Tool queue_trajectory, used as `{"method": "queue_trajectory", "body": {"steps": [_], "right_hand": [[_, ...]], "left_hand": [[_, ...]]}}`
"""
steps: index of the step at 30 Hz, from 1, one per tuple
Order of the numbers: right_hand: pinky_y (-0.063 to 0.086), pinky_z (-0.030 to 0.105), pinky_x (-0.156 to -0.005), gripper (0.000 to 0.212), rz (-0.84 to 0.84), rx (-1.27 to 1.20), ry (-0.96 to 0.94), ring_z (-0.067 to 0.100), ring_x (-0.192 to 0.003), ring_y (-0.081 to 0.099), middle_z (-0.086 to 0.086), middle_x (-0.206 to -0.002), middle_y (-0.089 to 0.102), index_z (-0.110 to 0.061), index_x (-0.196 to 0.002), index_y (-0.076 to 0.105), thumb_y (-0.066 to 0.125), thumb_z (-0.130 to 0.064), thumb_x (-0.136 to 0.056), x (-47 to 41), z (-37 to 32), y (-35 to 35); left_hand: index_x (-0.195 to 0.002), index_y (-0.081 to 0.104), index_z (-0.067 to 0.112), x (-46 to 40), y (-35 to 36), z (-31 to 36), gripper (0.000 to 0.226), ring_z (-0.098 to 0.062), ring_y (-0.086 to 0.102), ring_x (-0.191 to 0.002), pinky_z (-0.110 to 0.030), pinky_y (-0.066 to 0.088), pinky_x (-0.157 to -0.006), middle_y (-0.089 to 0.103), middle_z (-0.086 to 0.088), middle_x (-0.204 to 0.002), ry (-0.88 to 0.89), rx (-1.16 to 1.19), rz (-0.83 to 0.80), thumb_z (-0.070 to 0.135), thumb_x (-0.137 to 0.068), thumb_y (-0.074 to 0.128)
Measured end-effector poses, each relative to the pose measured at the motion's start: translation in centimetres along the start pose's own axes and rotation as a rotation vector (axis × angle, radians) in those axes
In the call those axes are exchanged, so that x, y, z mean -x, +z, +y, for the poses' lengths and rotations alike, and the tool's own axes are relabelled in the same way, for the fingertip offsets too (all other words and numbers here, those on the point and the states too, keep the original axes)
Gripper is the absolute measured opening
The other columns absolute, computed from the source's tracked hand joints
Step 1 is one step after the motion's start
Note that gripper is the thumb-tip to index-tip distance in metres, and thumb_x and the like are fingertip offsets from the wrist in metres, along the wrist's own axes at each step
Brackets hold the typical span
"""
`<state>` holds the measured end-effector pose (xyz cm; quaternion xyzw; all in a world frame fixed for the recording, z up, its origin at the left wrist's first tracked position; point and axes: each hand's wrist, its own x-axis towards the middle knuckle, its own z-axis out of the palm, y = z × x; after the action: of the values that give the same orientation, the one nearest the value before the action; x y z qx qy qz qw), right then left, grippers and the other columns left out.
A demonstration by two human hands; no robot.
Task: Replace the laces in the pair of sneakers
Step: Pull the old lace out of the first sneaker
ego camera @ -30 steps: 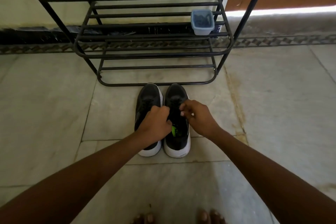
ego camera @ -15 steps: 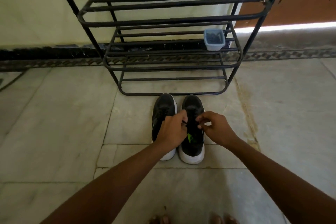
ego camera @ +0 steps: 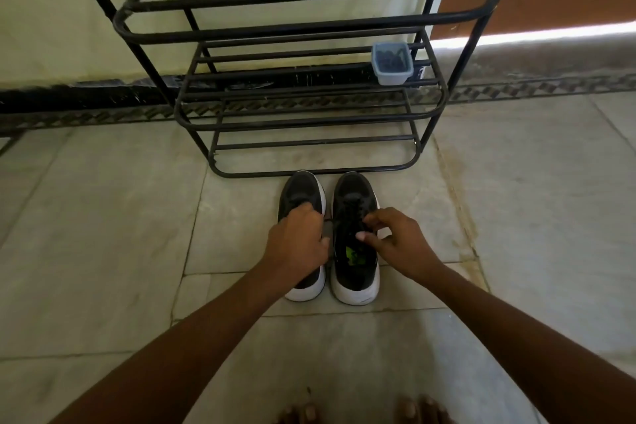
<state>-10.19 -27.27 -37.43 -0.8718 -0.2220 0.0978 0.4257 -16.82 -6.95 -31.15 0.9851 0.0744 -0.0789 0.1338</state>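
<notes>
Both hands down on the sneakers: left hand (ego camera: 298,242) curled over the left sneaker (ego camera: 303,196), right hand (ego camera: 395,243) pinching the right sneaker's (ego camera: 354,272) lace.

Open floor (ego camera: 103,234) lies either side of the sneakers (ego camera: 356,213); the black rack (ego camera: 309,170) blocks just beyond their toes.

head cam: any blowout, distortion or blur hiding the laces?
Head view: blown-out light strip under the brown door; wide-angle bends the black metal shoe rack; black laces vanish against the black white-soled sneakers; left hand and right hand slightly soft.
</notes>
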Motion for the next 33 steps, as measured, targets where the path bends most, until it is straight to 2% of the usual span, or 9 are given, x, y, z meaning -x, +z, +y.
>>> {"method": "queue_trajectory", "body": {"steps": [3, 7, 12, 16, 19, 22, 24, 29, 33], "right_hand": [[0.053, 0.028, -0.082, 0.013, 0.0, -0.006, -0.033, 0.009, -0.092, 0.063, -0.001, -0.1, 0.067, -0.019, -0.107, 0.069, 0.06, -0.027, -0.101, -0.9, 0.1, -0.5], [0.051, 0.022, -0.079, 0.01, -0.07, 0.081, -0.068, 0.007, -0.086, 0.06, 0.0, -0.096, 0.063, -0.016, -0.103, 0.068, 0.063, -0.01, -0.096, -2.4, 0.3, -0.6], [0.036, 0.014, -0.075, 0.009, -0.22, 0.124, -0.106, 0.002, -0.085, 0.05, -0.009, -0.088, 0.052, -0.014, -0.093, 0.068, 0.067, -0.005, -0.091, -4.5, 0.1, -1.3], [0.034, 0.014, -0.082, 0.01, -0.289, 0.128, -0.127, 0.01, -0.096, 0.039, 0.0, -0.098, 0.048, -0.015, -0.092, 0.068, 0.067, -0.006, -0.089, -5.7, 0.9, -1.1], [0.044, 0.025, -0.085, 0.017, -0.186, 0.022, -0.179, 0.016, -0.093, 0.052, 0.003, -0.096, 0.057, -0.009, -0.087, 0.065, 0.06, 0.006, -0.088, -5.4, 1.1, -0.6], [0.053, 0.023, -0.081, 0.018, -0.102, -0.29, 0.039, 0.015, -0.087, 0.066, 0.004, -0.089, 0.066, -0.01, -0.086, 0.063, 0.057, 0.006, -0.092, -4.3, 0.9, 0.4], [0.051, 0.017, -0.065, 0.016, -0.071, -0.46, 0.174, 0.006, -0.072, 0.065, 0.009, -0.086, 0.068, -0.007, -0.088, 0.061, 0.053, 0.005, -0.096, -3.8, 0.6, 0.6], [0.041, 0.021, -0.052, 0.022, -0.239, -0.699, 0.313, 0.007, -0.056, 0.054, 0.002, -0.07, 0.06, -0.013, -0.085, 0.059, 0.048, -0.002, -0.1, -4.2, -0.4, -1.3], [0.048, 0.018, -0.056, 0.014, -0.326, -0.393, 0.149, 0.006, -0.058, 0.059, -0.001, -0.069, 0.062, -0.006, -0.092, 0.065, 0.062, 0.007, -0.088, -4.8, -1.0, -1.9]], "left_hand": [[-0.124, 0.055, 0.018, 0.4, 0.2, 0.3, 0.037, -0.021, 0.052, -0.118, -0.038, 0.053, -0.095, 0.048, -0.001, -0.128, 0.131, 0.086, 0.058, 0.029, -0.092, 0.068], [-0.131, 0.059, 0.012, -1.0, 1.0, 1.1, 0.043, -0.017, 0.04, -0.137, -0.033, 0.046, -0.108, 0.038, -0.002, -0.149, 0.29, 0.08, 0.049, 0.036, -0.096, 0.065], [-0.124, 0.057, 0.018, -4.1, 2.0, 1.5, 0.043, -0.022, 0.057, -0.119, -0.039, 0.051, -0.095, 0.058, -0.003, -0.13, 0.294, -0.102, 0.004, 0.044, -0.091, 0.066], [-0.144, 0.045, 0.019, -5.6, 2.2, 0.8, 0.07, -0.023, 0.048, -0.137, -0.047, 0.045, -0.106, 0.049, -0.004, -0.152, 0.346, -0.175, -0.107, 0.054, -0.086, 0.066], [-0.148, 0.044, 0.024, -6.3, 1.9, -0.2, 0.075, -0.02, 0.054, -0.132, -0.043, 0.048, -0.101, 0.049, 0.0, -0.153, 0.379, -0.148, -0.137, 0.06, -0.086, 0.065], [-0.153, 0.039, 0.024, -6.6, 2.1, -0.9, 0.087, -0.02, 0.048, -0.138, -0.045, 0.043, -0.107, 0.045, 0.0, -0.157, 0.382, -0.164, -0.198, 0.07, -0.084, 0.064], [-0.15, 0.042, 0.023, -6.7, 2.3, -1.0, 0.088, -0.021, 0.049, -0.135, -0.045, 0.043, -0.104, 0.05, 0.0, -0.151, 0.389, -0.185, -0.214, 0.074, -0.082, 0.062], [-0.135, 0.05, 0.022, -6.5, 3.3, -0.4, 0.08, -0.021, 0.056, -0.12, -0.041, 0.047, -0.093, 0.059, 0.0, -0.133, 0.404, -0.25, -0.172, 0.077, -0.079, 0.061], [-0.136, 0.049, 0.021, -6.1, 4.1, -0.3, 0.081, -0.021, 0.056, -0.118, -0.039, 0.044, -0.09, 0.06, 0.0, -0.132, 0.39, -0.282, -0.135, 0.079, -0.08, 0.058]]}}
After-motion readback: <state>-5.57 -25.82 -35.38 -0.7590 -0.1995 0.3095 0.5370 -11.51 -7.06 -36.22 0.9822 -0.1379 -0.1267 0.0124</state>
